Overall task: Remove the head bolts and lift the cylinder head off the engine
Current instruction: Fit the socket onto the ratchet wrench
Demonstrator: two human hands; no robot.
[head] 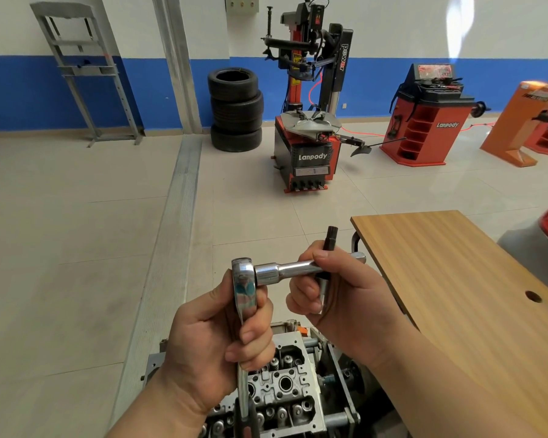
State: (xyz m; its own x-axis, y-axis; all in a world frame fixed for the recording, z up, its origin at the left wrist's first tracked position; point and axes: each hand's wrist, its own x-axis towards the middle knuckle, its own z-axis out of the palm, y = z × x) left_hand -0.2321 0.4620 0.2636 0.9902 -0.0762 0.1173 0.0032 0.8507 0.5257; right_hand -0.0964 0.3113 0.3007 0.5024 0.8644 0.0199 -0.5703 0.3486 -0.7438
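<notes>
Both hands busy: your left hand point(231, 339) grips the chrome ratchet wrench point(244, 298), your right hand point(332, 289) pinches its steel extension bar point(293, 269) and black bit point(328, 245). Grey aluminium cylinder head point(282, 393) remains seated; unbolting looks unstarted.

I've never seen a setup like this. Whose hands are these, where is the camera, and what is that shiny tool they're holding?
This is one picture from a camera worn on a person's head, looking forward and down, so the hands are the wearer's own. The left hand grips a chrome ratchet wrench by its handle. The right hand holds the extension bar plugged into the wrench's head, along with a dark bit. Below the hands sits the engine's cylinder head, whose bolts the tool should loosen. To the right is a wooden table; behind stand tyres and garage machines.
</notes>
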